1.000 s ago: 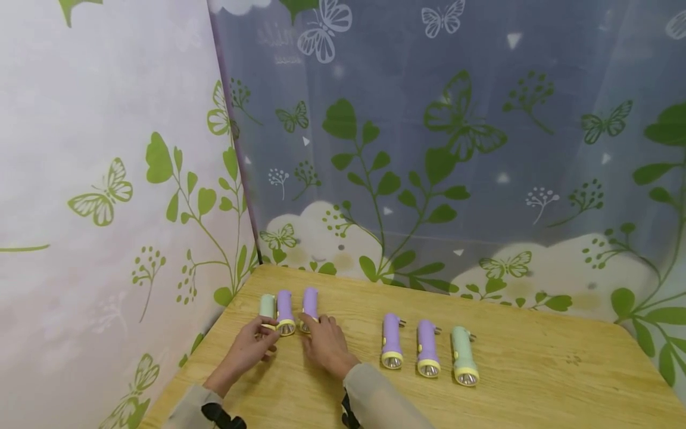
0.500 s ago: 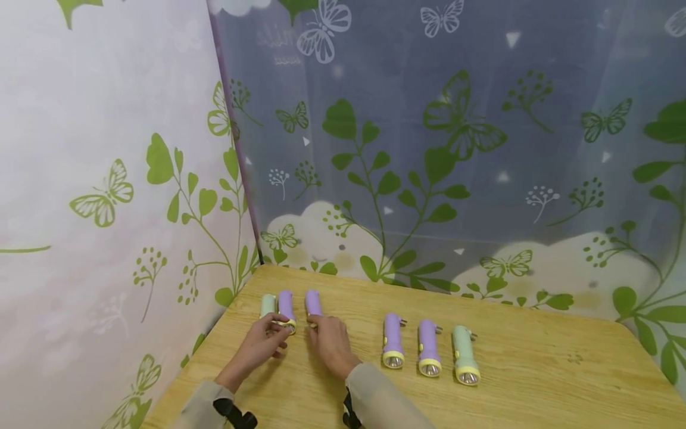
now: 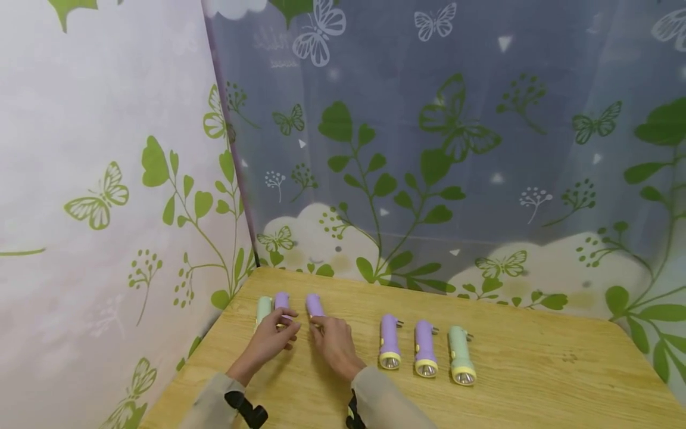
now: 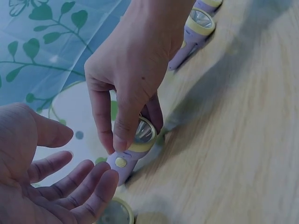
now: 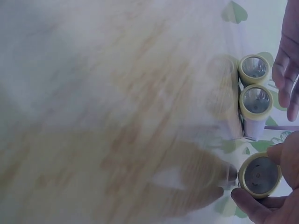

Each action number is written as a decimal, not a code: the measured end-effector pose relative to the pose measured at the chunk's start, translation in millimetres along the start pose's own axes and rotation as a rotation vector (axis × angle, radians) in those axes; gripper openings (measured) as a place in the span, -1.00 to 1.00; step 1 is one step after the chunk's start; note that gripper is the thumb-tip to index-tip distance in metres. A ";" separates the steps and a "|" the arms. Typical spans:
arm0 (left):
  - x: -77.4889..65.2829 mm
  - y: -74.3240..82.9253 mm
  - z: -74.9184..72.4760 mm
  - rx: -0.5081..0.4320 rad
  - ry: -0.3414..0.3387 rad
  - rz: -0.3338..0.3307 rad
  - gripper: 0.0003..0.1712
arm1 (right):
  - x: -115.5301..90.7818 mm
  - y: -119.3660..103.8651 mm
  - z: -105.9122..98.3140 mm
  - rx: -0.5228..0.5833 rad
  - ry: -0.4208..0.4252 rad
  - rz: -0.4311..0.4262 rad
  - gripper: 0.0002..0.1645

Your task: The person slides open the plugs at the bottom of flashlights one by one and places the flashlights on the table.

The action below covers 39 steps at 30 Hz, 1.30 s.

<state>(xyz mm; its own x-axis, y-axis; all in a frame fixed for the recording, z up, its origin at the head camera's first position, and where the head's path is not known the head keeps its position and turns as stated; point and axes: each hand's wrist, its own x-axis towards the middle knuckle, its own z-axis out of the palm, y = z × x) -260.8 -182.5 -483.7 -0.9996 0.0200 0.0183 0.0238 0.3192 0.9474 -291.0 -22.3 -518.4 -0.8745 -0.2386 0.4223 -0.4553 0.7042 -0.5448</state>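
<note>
My right hand [image 3: 333, 345] pinches the yellow-rimmed head of a purple flashlight [image 3: 314, 304], whose back end points away from me. In the left wrist view, the thumb and fingers come down around its lens end, and the yellow switch [image 4: 120, 162] shows. My left hand [image 3: 268, 339] hovers palm inward to the left of it, fingers loosely bent around nothing. Behind the left hand lie a second purple flashlight [image 3: 281, 300] and a pale green flashlight [image 3: 264, 307], side by side and partly hidden. Their lens ends [image 5: 256, 99] show in the right wrist view.
To the right, two purple flashlights [image 3: 389, 336] and one green flashlight [image 3: 460, 351] lie in a spaced row, lenses toward me, plug prongs sticking out sideways. The wooden table [image 3: 536, 357] meets patterned curtains [image 3: 343, 238] at its back and left.
My left hand has moved right, from by the green flashlight to in front of the purple ones. My right hand and its flashlight have shifted slightly right, away from the left pair.
</note>
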 end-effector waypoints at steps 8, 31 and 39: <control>14.7 8.2 11.5 0.000 0.019 -0.002 -0.67 | -2.7 2.6 -12.4 0.022 -0.008 0.012 -0.78; 34.5 22.6 30.2 -0.059 -0.001 -0.046 -0.51 | -11.2 -3.5 -43.0 0.043 0.037 0.020 -0.76; 43.5 21.5 33.4 -0.105 0.024 -0.070 -0.43 | -14.8 -5.1 -51.6 0.070 0.079 -0.017 -0.75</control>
<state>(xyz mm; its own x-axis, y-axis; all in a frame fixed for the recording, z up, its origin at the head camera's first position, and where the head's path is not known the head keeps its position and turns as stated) -303.4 -143.1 -473.2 -0.9989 -0.0218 -0.0426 -0.0463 0.2182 0.9748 -267.1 12.2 -484.6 -0.8521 -0.1947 0.4858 -0.4827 0.6513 -0.5856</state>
